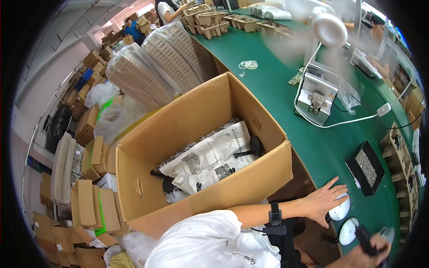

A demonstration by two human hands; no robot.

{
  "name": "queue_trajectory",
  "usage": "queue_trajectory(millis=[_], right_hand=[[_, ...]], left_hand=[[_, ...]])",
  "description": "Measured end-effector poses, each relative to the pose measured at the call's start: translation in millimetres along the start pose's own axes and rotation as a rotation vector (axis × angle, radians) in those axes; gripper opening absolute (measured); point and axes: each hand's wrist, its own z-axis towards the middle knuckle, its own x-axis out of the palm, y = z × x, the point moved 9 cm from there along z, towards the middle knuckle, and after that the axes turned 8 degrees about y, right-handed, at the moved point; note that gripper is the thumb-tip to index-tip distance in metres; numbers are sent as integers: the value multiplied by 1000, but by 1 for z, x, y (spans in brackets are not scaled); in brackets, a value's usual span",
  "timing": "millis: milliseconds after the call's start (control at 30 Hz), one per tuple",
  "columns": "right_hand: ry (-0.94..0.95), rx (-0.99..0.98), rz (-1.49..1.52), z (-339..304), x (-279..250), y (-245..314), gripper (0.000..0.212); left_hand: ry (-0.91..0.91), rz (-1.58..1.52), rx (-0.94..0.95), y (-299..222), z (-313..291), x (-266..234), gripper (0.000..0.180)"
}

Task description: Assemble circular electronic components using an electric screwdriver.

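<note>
My left hand [322, 204] reaches across to the bench edge, its fingers spread over a white round disc [342, 210] with a black part at its side. Nearer me lies a second white disc [347, 233], also with a black piece sticking out. My right hand [373, 255], slightly blurred, is closed around a black, thick-handled tool shaped like a screwdriver [364, 237]. Its front end is over the right edge of that second disc; whether it touches cannot be made out. A clear round plastic piece [388, 234] lies beside the right hand.
A large open carton [205, 203] on my left holds paper-wrapped items and black parts. On the green bench [272, 85] are a black tray of small metal pieces [367, 167], a white-grey machine [316, 96], a lamp [330, 29] and a white cable. Other people work farther off.
</note>
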Motion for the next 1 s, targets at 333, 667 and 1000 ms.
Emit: queue_trajectory(millis=[333,667,1000], right_hand=[[-563,-264,-1039,-130,-83,97,25],[-612,501,-1218,-182,-156,8,71],[-382,443,-348,-192,-74,48,51]], left_hand=[[28,-239,192,-60,46,24,113],[376,-242,322,-90,94,73,75],[503,-177,727,-201,32,50,109]])
